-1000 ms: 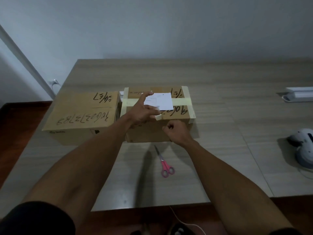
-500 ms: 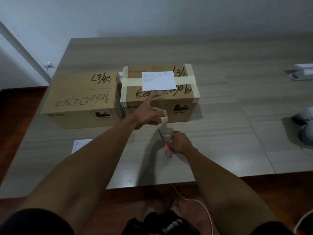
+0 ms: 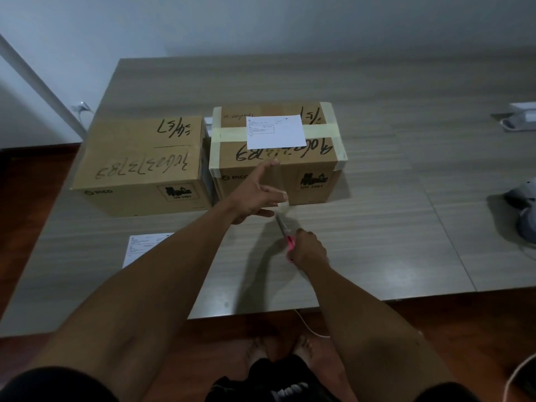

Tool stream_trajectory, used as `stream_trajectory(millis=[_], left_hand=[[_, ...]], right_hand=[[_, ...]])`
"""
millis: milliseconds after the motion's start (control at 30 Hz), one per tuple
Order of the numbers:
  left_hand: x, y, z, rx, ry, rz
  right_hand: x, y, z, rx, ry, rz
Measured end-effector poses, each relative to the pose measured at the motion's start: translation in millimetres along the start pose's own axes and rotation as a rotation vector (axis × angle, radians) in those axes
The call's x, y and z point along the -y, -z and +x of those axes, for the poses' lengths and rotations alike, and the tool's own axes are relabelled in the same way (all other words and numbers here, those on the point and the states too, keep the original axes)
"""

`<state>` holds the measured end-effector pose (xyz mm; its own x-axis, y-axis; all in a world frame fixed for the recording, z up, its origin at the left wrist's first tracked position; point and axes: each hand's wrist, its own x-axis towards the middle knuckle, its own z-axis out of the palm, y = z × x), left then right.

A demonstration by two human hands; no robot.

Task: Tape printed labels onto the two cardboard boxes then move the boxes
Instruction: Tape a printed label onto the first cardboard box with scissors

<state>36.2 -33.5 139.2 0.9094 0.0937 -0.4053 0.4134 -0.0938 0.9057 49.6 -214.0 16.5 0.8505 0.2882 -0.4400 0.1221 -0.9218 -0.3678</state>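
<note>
While the left hand (image 3: pixel 255 195) pinches tape (image 3: pixel 282 202), the right hand (image 3: pixel 309 250) grips scissors (image 3: pixel 285 230)

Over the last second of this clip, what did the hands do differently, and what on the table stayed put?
The right hand left the front of the right box, came down to the table and took hold of the pink-handled scissors. The left hand drew back off the printed label toward the box's front edge, keeping the piece of tape. Both boxes, the label on top and the left box kept their places.
</note>
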Motion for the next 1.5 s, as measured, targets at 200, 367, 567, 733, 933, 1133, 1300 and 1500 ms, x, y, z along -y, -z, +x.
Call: stream_trajectory(millis=[200, 367, 567, 733, 933, 1133, 1300, 1500], left_hand=[[1.4, 0.6, -2.2, 0.005, 0.005, 0.006], [4.3, 2.2, -1.4, 0.007, 0.013, 0.011], [-3.6, 7.0, -2.8, -0.009, 0.0, 0.026], [-26.2, 23.4, -7.8, -0.049, -0.07, 0.047], [-68.4, 56.0, -19.4, -0.095, -0.161, 0.121], [-106.2, 79.8, -23.7, -0.164, -0.185, 0.15], [-120.6, 86.3, -17.6, -0.173, -0.197, 0.168], [-126.3, 89.3, -5.2, -0.162, -0.177, 0.199]], right_hand=[[-1.3, -5.0, 1.1, -0.016, -0.029, 0.007], [-1.3, -6.4, -2.1, -0.017, -0.035, -0.125], [6.4, 21.0, 7.1, 0.167, -0.036, -0.039], [6.4, 73.2, 14.3, 0.282, 0.092, 0.153], [12.3, 151.9, 13.8, 0.372, 0.229, 0.29], [31.3, 220.1, 10.2, 0.361, 0.321, 0.377], [49.7, 261.7, 13.5, 0.328, 0.339, 0.382], [74.3, 295.0, 24.8, 0.313, 0.428, 0.282]])
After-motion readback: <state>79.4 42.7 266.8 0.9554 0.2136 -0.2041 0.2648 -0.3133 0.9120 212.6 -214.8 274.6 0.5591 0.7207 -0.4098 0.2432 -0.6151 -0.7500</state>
